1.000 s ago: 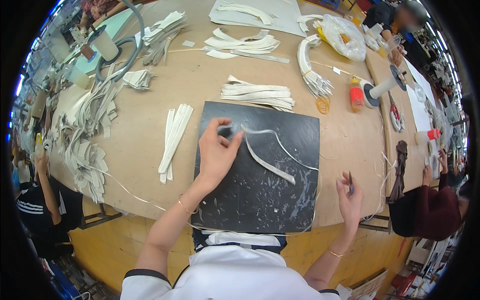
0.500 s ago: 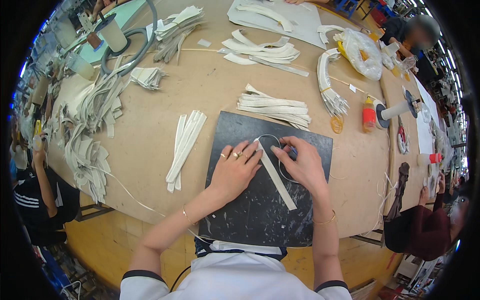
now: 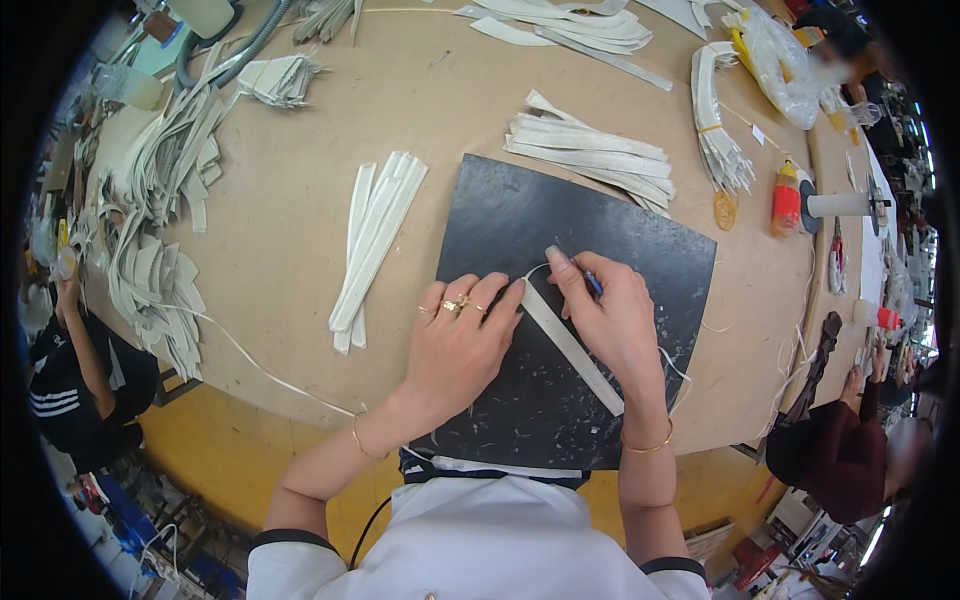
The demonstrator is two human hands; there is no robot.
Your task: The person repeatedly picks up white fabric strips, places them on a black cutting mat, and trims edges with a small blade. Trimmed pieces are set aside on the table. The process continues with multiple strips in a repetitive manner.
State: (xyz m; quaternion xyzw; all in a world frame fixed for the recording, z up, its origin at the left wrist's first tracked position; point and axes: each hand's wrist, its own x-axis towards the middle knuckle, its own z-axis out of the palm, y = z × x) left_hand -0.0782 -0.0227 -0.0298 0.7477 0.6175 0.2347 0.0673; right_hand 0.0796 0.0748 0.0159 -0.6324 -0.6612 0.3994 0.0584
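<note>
A narrow white strip (image 3: 575, 347) lies slanted on a black board (image 3: 560, 440) in front of me. My left hand (image 3: 465, 335) presses down at the strip's upper end, index fingertip on its edge and the other fingers bent on the board. Closed in a pinch, my right hand (image 3: 612, 305) holds a small slim blue tool (image 3: 594, 283), mostly hidden by the fingers. Thin white cord (image 3: 538, 268) curves from the strip's upper end toward my right thumb. More cord (image 3: 686, 378) loops out beside my right wrist.
Left of the board lies a small stack of white strips (image 3: 380, 240); beyond it, another bundle (image 3: 595, 150). Strips pile up at the table's left (image 3: 150, 270). A red-and-yellow bottle (image 3: 786, 200) and a spool (image 3: 840, 205) stand at right. People sit at both sides.
The view has shifted, so the far table end shows less. My right thumb has lifted, the cord arc between my hands is smaller, and a loop now shows outside my right wrist.
</note>
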